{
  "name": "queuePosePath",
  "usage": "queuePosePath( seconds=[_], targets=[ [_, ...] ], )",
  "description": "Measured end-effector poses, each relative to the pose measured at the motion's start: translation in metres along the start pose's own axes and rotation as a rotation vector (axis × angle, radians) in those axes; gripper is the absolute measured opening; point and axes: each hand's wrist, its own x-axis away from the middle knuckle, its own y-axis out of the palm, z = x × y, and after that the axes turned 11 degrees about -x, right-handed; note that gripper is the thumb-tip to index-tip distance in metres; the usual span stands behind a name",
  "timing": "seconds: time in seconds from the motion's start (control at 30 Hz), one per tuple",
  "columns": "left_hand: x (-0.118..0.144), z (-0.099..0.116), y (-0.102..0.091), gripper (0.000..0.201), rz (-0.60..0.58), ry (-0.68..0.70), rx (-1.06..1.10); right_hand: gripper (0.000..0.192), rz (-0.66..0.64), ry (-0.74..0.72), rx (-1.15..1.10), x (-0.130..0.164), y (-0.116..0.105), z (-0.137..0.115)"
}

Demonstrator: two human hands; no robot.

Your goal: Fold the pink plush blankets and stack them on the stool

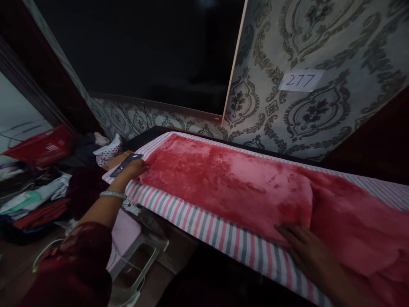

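Observation:
A red plush fabric (pixel 223 183), perhaps a garment, lies spread along a striped cloth (pixel 204 221) on a long dark stand. My left hand (pixel 138 168) is at the fabric's far left end, its fingers closed on the edge there. Just beside that hand lies a dark phone (pixel 126 165). My right hand (pixel 298 241) rests on the near side of the fabric with fingers stretched out, close to where one layer ends over another. The fabric continues past it to the right, more rumpled there.
A large black television (pixel 153 51) hangs above the stand on a patterned wall, with a paper marked 277 (pixel 300 80) to its right. Lower left are a plastic stool (pixel 128 230), piled clothes (pixel 41 200) and a red basket (pixel 47 147).

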Motion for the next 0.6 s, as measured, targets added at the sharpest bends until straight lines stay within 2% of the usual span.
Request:
queuePosePath(
  seconds=[0.13, 0.27, 0.37, 0.47, 0.6],
  targets=[
    [0.002, 0.004, -0.004, 0.03, -0.023, 0.074, -0.11, 0.037, -0.059, 0.095, -0.132, -0.016, -0.018, -0.006],
    [-0.01, 0.018, -0.011, 0.035, -0.004, 0.121, -0.145, 0.043, 0.019, 0.184, -0.177, -0.059, -0.029, 0.01],
    [-0.031, 0.038, -0.011, 0.035, 0.029, 0.129, -0.149, 0.043, 0.08, 0.208, -0.156, -0.103, -0.025, 0.04],
    [-0.061, 0.061, -0.01, 0.036, 0.06, 0.129, -0.132, 0.043, 0.106, 0.236, -0.104, -0.143, -0.014, 0.082],
    [-0.107, 0.088, -0.008, 0.037, 0.096, 0.109, -0.065, 0.039, 0.102, 0.339, 0.002, -0.18, -0.003, 0.134]
  ],
)
